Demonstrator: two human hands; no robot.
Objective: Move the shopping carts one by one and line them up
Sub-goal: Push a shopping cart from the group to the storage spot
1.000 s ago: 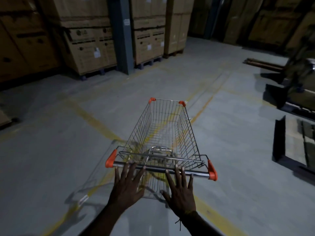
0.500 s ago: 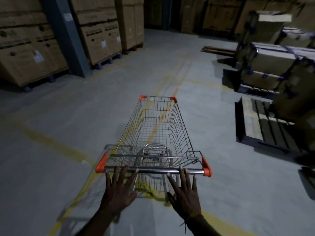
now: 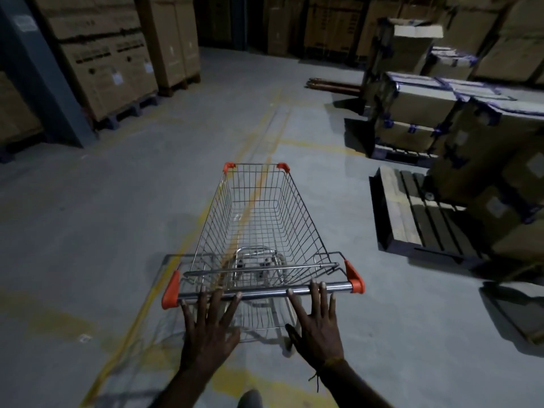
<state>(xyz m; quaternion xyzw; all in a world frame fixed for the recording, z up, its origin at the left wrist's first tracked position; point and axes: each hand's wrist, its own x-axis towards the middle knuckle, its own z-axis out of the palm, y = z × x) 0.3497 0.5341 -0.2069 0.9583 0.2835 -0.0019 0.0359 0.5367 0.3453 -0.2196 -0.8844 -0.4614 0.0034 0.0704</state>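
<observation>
While both hands, left (image 3: 210, 328) and right (image 3: 319, 322), press flat, no grip, on cart (image 3: 259, 219) handle (image 3: 265, 291): push evenly, steering clear of pallet (image 3: 418, 219).

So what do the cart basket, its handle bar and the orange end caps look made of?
Cart basket: thin metal wire in a welded grid, silvery, probably plated steel.
Handle bar: smooth metal tube, shiny, it catches a bright highlight.
Orange end caps: likely moulded plastic, matte, uniform colour.
Both hands, left hand and right hand, press flat on the bar.
</observation>
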